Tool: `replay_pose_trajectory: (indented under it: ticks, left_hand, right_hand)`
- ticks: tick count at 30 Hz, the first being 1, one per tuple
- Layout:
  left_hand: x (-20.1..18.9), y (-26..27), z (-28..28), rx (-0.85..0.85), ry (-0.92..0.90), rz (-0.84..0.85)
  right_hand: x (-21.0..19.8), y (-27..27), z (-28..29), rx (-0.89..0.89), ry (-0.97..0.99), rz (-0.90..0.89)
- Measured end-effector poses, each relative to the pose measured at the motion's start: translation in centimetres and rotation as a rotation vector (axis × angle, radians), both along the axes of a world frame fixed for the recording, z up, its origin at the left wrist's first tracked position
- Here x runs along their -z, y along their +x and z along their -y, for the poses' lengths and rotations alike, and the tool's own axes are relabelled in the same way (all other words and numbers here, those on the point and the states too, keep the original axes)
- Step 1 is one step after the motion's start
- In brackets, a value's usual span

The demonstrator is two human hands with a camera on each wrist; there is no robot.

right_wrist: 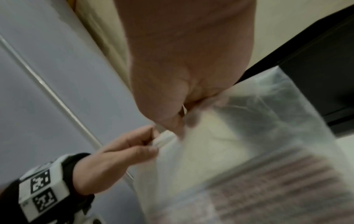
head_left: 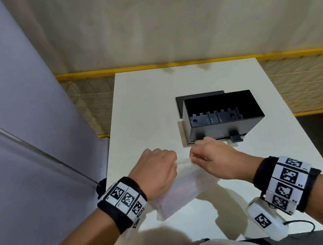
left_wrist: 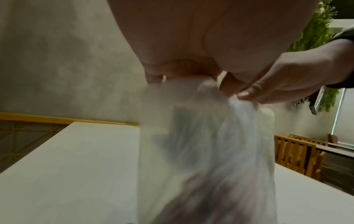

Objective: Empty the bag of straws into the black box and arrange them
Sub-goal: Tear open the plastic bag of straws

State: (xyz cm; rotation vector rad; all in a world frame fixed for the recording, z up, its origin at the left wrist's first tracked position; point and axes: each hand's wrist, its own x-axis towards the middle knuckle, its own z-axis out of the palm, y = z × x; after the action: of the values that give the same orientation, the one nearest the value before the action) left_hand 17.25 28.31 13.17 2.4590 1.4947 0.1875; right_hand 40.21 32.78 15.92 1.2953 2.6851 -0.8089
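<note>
Pinching the top edge of the bag of straws (head_left: 177, 190) above the desk (head_left: 144, 108), left hand (head_left: 154, 170) and right hand (head_left: 212, 156) fingers risk a sudden tear, scattering straws short of the empty black box (head_left: 223, 114).

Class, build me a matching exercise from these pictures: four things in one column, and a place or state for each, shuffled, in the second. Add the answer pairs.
Things:
1. black box
2. bag of straws
3. left hand
4. table

Places or states:
A. white, bearing the box
B. pinches the bag's top edge, on the side away from the box
C. open on top, no straws inside
D. translucent, held by both hands

Pairs: 1-C, 2-D, 3-B, 4-A
</note>
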Motion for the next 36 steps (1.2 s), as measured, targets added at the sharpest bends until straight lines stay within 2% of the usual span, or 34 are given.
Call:
replay_pose_trajectory:
  ticks: [5, 8, 14, 18, 21, 25, 31, 36]
  left_hand:
    - [-1.1, 1.4, -1.3, 0.027, -0.1, 0.109]
    - [-1.1, 1.9, -1.6, 0.001, -0.137, 0.153]
    - [-0.3, 1.5, -0.8, 0.057, 0.014, -0.08]
    - [0.7, 0.4, -0.5, 0.128, 0.167, -0.129]
    - [0.7, -0.7, -0.1, 0.128, 0.322, -0.096]
    - [0.1, -0.2, -0.2, 0.191, 0.46, -0.046]
    - [0.6, -3.0, -0.9, 0.231, 0.49, -0.068]
    - [0.5, -3.6, -0.9, 0.261, 0.491, -0.09]
  right_hand:
    - [-0.3, -1.5, -0.2, 0.095, -0.155, -0.1]
    - [-0.2, -1.6, -1.0, 0.075, -0.1, -0.093]
    - [0.4, 0.5, -1.1, -0.105, 0.077, -0.104]
    - [0.3, 2.2, -0.6, -0.25, 0.291, -0.048]
    - [-0.2, 5.1, -1.1, -0.318, 0.452, 0.062]
    - [-0.4, 8.2, -1.5, -0.418, 0.549, 0.117]
    - [-1.1, 12.5, -1.7, -0.379, 0.654, 0.129]
    - [-0.4, 13.5, -0.9, -0.33, 0.629, 0.14]
